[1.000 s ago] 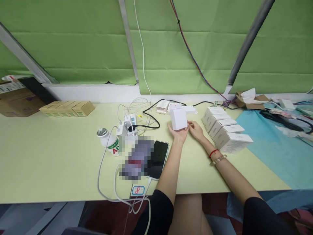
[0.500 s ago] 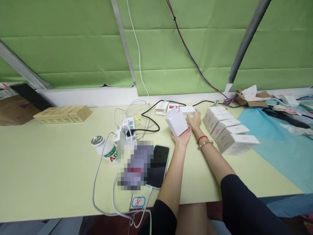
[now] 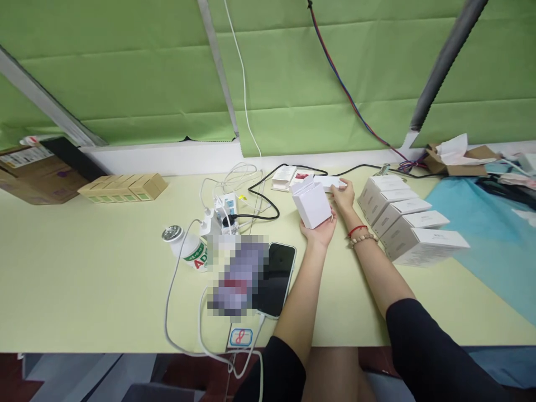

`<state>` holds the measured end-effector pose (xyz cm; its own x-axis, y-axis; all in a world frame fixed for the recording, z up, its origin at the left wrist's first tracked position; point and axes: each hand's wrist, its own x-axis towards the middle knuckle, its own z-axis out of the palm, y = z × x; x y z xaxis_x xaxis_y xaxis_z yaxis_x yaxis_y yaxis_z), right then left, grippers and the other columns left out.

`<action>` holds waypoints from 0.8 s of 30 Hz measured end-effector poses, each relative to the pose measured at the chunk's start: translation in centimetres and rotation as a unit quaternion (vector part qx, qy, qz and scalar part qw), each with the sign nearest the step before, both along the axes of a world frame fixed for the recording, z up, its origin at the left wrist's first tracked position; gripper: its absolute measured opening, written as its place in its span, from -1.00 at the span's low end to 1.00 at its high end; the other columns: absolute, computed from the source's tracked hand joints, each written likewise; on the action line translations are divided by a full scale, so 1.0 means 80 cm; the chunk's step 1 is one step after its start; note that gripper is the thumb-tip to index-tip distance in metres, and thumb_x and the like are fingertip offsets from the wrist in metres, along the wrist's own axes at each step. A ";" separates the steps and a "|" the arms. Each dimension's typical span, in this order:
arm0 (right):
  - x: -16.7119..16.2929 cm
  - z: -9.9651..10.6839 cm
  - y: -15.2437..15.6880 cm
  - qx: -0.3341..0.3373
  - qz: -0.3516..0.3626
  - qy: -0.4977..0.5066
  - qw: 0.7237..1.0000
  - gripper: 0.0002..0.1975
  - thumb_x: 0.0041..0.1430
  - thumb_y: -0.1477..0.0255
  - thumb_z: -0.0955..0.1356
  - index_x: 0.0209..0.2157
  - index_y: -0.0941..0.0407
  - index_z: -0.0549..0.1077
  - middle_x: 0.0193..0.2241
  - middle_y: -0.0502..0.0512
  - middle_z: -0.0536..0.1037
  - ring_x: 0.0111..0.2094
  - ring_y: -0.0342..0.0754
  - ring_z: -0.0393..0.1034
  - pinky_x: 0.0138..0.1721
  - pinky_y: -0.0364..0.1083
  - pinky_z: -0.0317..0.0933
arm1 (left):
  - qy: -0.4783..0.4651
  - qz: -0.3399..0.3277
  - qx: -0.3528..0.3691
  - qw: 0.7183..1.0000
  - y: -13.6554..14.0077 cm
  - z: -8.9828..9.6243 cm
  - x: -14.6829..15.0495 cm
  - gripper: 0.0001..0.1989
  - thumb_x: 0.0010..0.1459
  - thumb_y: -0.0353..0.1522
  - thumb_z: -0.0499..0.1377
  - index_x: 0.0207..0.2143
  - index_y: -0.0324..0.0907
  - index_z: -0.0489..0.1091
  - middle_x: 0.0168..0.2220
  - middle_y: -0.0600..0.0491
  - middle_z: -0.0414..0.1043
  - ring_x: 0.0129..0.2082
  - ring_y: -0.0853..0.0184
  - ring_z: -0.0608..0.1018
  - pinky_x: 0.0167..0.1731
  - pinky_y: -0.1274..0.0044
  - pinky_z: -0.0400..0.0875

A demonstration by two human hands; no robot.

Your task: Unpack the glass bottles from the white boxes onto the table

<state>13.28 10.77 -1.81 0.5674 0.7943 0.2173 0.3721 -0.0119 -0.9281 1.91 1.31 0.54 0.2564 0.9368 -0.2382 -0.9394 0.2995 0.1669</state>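
My left hand (image 3: 320, 230) is closed around a small white carton (image 3: 312, 205) and holds it tilted above the table. The carton's top flap stands up, and I cannot see inside it. Just behind it, my right hand (image 3: 344, 195) has its thumb and fingers on the right end of a flat white box (image 3: 328, 183). The carton covers part of that box. Next to these, a white box with a red print (image 3: 300, 177) and an open white sleeve (image 3: 284, 176) lie at the back of the table.
A row of white cartons (image 3: 412, 215) stands right of my arm, beside blue cloth (image 3: 481, 223). At left are kraft boxes (image 3: 123, 188), a white bottle (image 3: 188, 249), a power strip (image 3: 226, 209) with cables and a charging phone (image 3: 276, 279). An opened cardboard box (image 3: 460, 162) sits far right.
The whole view has shifted slightly, so the table's contents appear further right or higher. My right fingers have changed their placement on the flat white box; my left hand still holds the carton.
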 end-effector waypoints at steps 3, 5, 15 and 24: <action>-0.004 0.030 -0.003 0.027 0.002 0.047 0.999 -0.53 0.05 0.31 0.21 -0.01 0.19 0.35 -0.28 0.15 0.46 -0.45 -0.10 0.39 -0.48 -0.11 0.30 | -0.011 0.006 -0.004 1.000 0.001 -0.001 -0.001 -0.54 0.10 -0.15 -0.19 -0.35 -0.19 0.43 -0.24 -0.19 0.41 -0.22 0.11 0.45 -0.34 0.33 0.32; -0.005 0.056 -0.004 0.079 0.000 0.020 0.997 -0.57 0.09 0.30 0.18 -0.05 0.18 0.37 -0.27 0.16 0.43 -0.38 -0.06 0.38 -0.41 -0.08 0.32 | -0.038 0.005 -0.018 0.999 0.000 0.000 -0.001 -0.54 0.11 -0.16 -0.18 -0.36 -0.20 0.42 -0.25 -0.18 0.41 -0.25 0.14 0.45 -0.36 0.37 0.32; 0.005 0.132 -0.024 0.214 0.003 -0.162 0.963 -0.70 -0.01 0.45 0.27 -0.17 0.11 0.38 -0.21 0.09 0.40 -0.41 -0.13 0.29 -0.20 -0.03 0.27 | -0.078 -0.008 -0.050 0.996 -0.002 0.007 -0.006 -0.58 0.06 -0.17 -0.09 -0.34 -0.27 0.43 -0.26 -0.19 0.39 -0.25 0.16 0.45 -0.39 0.42 0.33; -0.013 0.064 -0.014 0.042 0.037 -0.162 0.985 -0.63 -0.06 0.51 0.25 -0.17 0.15 0.47 -0.08 0.22 0.34 -0.26 0.00 0.38 -0.13 0.03 0.27 | -0.083 -0.012 0.008 0.996 -0.008 0.013 -0.006 -0.56 0.11 -0.19 -0.12 -0.32 -0.29 0.44 -0.22 -0.21 0.40 -0.23 0.19 0.44 -0.36 0.42 0.36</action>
<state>12.23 9.66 3.31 0.3992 0.8023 0.4439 0.6466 0.0970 -0.7567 1.45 0.68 1.56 0.3136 0.9333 -0.1750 -0.9469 0.3211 0.0156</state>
